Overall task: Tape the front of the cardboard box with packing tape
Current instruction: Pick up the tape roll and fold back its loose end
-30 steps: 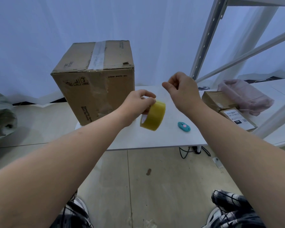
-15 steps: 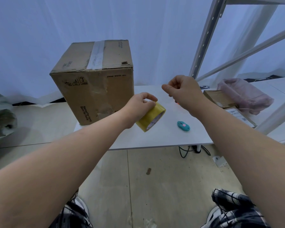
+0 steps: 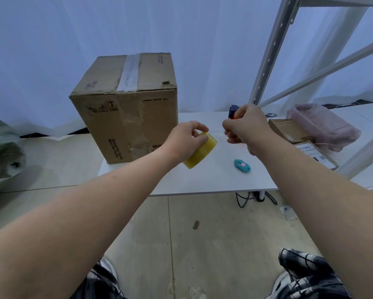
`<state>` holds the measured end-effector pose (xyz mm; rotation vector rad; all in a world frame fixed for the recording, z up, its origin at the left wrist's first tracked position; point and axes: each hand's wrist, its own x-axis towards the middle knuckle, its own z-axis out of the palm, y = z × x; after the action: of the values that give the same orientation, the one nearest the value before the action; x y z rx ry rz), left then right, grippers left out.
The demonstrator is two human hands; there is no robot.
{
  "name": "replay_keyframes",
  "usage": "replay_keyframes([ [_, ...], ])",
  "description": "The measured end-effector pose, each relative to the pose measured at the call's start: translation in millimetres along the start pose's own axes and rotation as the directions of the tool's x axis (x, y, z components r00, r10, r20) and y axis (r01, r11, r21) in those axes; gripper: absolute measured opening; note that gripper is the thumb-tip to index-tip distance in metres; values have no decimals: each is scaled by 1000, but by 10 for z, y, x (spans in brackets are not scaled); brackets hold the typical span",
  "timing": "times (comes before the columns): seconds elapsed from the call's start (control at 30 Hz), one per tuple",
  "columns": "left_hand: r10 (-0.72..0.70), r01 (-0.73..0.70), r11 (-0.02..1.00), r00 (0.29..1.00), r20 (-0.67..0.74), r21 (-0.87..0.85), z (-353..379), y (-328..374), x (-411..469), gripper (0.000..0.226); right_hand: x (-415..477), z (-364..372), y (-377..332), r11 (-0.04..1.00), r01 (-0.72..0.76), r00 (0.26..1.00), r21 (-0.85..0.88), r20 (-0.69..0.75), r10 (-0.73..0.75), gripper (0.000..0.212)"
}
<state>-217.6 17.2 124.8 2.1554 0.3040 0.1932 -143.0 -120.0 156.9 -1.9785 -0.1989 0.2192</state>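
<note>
The brown cardboard box point(image 3: 127, 126) stands upright on the left end of the white table point(image 3: 202, 182), with an old clear tape strip across its top. My left hand point(image 3: 185, 139) grips a yellow packing tape roll point(image 3: 200, 153) just right of the box's front face, above the table. My right hand point(image 3: 248, 126) is closed a short way right of the roll, pinching the tape's free end. A thin clear strip point(image 3: 218, 133) runs between roll and fingers.
A teal box cutter point(image 3: 242, 165) lies on the table below my right hand. A small blue and orange object point(image 3: 234, 110) peeks out behind that hand. Flat cardboard parcels point(image 3: 289, 130) and a pink cloth point(image 3: 323, 124) sit at the right by a white rack upright point(image 3: 269, 52). A grey bag point(image 3: 2, 152) lies on the floor at left.
The roll has turned in my left hand, its hole now facing away. Both hands have dropped slightly toward the table and stay close together.
</note>
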Motion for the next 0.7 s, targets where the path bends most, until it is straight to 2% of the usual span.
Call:
replay_keyframes([
  [0.07, 12, -12, 1000, 1000, 1, 18, -11, -7, -2, 23, -4, -21, 18, 1000, -9, 999, -2, 41, 9, 31],
  [0.1, 16, -16, 1000, 1000, 0, 23, -19, -10, -1, 23, 4, -30, 26, 998, 26, 997, -49, 76, -23, 29],
  [0.17, 14, -14, 1000, 1000, -8, 28, -45, -20, 5, 23, 13, -44, 22, 971, 129, 980, -200, 177, -93, 22],
  [0.27, 8, -8, 1000, 1000, -23, 23, -90, -57, 29, 22, 7, -49, 4, 871, 258, 936, -419, 330, -119, 24],
  [0.33, 8, -7, 1000, 1000, -29, 17, -108, -77, 43, 20, -21, -41, -17, 767, 363, 894, -530, 430, -125, 24],
  [0.37, 11, -10, 1000, 999, -30, 16, -113, -84, 49, 20, -31, -31, -31, 680, 431, 872, -593, 467, -146, 25],
  [0.43, 19, -18, 1000, 1000, -25, 21, -115, -81, 56, 19, -41, -2, -40, 499, 523, 844, -691, 503, -188, 31],
  [0.47, 22, -22, 1000, 1000, -22, 23, -113, -75, 59, 18, -31, 7, -38, 456, 535, 841, -712, 499, -208, 30],
  [0.53, 32, -31, 999, 999, -14, 24, -112, -57, 69, 17, -1, 8, -15, 439, 533, 846, -723, 466, -259, 21],
  [0.7, 61, -61, 998, 998, -5, 24, -155, 11, 74, 17, 28, -68, 19, 537, 540, 836, -648, 343, -427, 7],
])
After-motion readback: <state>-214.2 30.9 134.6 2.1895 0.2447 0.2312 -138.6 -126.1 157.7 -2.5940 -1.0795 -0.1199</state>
